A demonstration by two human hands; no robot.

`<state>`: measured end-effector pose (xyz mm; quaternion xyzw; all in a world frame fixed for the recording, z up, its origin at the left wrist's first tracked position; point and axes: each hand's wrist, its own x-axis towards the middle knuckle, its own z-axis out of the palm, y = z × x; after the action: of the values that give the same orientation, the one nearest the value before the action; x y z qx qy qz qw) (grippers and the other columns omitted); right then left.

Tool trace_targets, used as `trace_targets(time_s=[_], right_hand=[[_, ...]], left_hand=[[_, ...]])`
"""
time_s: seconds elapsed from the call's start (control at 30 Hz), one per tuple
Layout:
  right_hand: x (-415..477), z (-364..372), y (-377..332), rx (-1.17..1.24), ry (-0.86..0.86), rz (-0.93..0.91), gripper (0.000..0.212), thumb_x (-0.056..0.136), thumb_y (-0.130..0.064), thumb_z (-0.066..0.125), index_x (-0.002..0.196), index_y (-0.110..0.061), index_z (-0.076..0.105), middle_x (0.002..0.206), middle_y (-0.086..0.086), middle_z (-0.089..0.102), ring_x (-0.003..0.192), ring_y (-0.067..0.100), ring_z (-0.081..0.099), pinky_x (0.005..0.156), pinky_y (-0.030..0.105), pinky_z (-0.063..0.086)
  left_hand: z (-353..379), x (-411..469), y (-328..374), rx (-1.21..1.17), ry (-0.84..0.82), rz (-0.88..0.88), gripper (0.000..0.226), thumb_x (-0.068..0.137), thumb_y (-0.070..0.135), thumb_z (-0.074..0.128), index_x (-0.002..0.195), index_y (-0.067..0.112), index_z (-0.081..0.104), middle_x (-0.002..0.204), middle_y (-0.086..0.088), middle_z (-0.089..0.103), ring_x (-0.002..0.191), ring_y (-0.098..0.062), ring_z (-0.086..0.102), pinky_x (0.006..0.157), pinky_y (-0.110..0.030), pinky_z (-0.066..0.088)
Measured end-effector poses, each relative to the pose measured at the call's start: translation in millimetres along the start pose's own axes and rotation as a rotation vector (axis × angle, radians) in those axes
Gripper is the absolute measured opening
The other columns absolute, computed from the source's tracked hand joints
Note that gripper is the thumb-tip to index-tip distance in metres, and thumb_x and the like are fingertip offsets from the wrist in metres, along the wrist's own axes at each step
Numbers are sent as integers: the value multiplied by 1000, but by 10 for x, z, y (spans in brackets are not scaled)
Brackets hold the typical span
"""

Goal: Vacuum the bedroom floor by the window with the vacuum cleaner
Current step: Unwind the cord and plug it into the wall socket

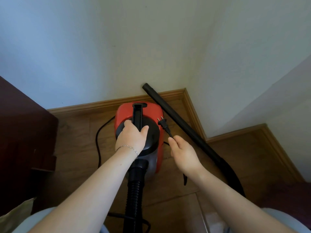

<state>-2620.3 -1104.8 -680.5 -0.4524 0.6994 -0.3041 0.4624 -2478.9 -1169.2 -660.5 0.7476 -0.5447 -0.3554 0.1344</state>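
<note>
A red and black vacuum cleaner [153, 115] stands on the wooden floor against the wall. My left hand [133, 137] grips its black carry handle [138, 115] on top. My right hand [181, 152] pinches the black power cord just below the two-pin plug [162, 123], which points up beside the vacuum's right side. A ribbed black hose [134, 187] leaves the vacuum's near end towards me. A long black wand tube [181, 125] leans diagonally from the skirting down to the right.
A dark wooden cabinet [23, 132] stands close on the left. White walls form a stepped corner with wooden skirting [195, 113] on the right. Loose black cord [98, 142] loops on the floor left of the vacuum. My knees show at the bottom.
</note>
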Motion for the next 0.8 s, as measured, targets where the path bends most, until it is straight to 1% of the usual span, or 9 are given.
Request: trace_targets(time_s=[0.1,0.2,0.33,0.4,0.43,0.53,0.63,0.7,0.8], right_hand=[[76,14,125,-35,10,40,33,98,-27,43,66,-19,42,55,-7,41,48,3,39,53,21,32],[181,-7,313,-39,8,137,29,92,-26,49,65,-28,37,59,-12,36,52,1,34,52,19,29],[353,12,457,-81,51,242,40,91,-26,53,54,-18,40,50,-5,40,46,12,39,50,25,32],[458,61,505,-129,55,267,46,93,-32,51,51,-18,38,52,-3,43,48,14,42,50,25,32],[518,86,549,-146,54,274,46,95,-34,48,52,-20,41,55,-2,47,53,16,47,52,26,35],[688,171,732,-212,36,316,37,97,-38,43,65,-22,51,76,4,59,75,23,59,65,28,42],[859,257,890,-177,4,350,31,99,-34,40,97,-15,64,89,6,61,81,22,58,68,26,41],[968,314,987,-129,2,367,33,100,-30,39,114,-13,63,94,6,61,85,22,57,72,25,40],[1080,412,1099,-101,-16,392,31,100,-21,40,119,-8,61,108,14,64,92,24,57,81,28,44]], left_hand=[[25,21,-23,10,33,15,31,94,30,48,110,4,46,96,-13,59,77,-31,52,65,-35,41],[-7,12,-56,12,80,43,28,93,28,48,108,3,47,91,-13,57,76,-31,50,64,-34,39],[-81,-54,-108,-9,114,76,27,92,27,50,107,5,49,76,-5,54,69,-29,51,58,-31,36],[-129,-101,-164,-23,116,75,25,90,27,52,103,6,51,72,-4,53,66,-27,51,54,-30,33],[-156,-116,-192,-27,121,73,25,89,28,53,102,6,52,74,-6,54,69,-30,53,55,-31,34],[-232,-169,-264,-36,137,61,23,86,27,56,96,7,55,81,-14,60,78,-37,58,65,-38,43],[-290,-263,-309,-53,135,70,18,85,26,59,91,10,55,73,-11,58,70,-34,56,60,-37,42],[-319,-319,-335,-69,137,76,15,84,25,60,90,12,55,71,-8,57,66,-28,54,57,-35,38],[-370,-392,-376,-92,144,82,13,83,25,61,88,14,54,72,-6,59,68,-26,56,58,-35,42]])
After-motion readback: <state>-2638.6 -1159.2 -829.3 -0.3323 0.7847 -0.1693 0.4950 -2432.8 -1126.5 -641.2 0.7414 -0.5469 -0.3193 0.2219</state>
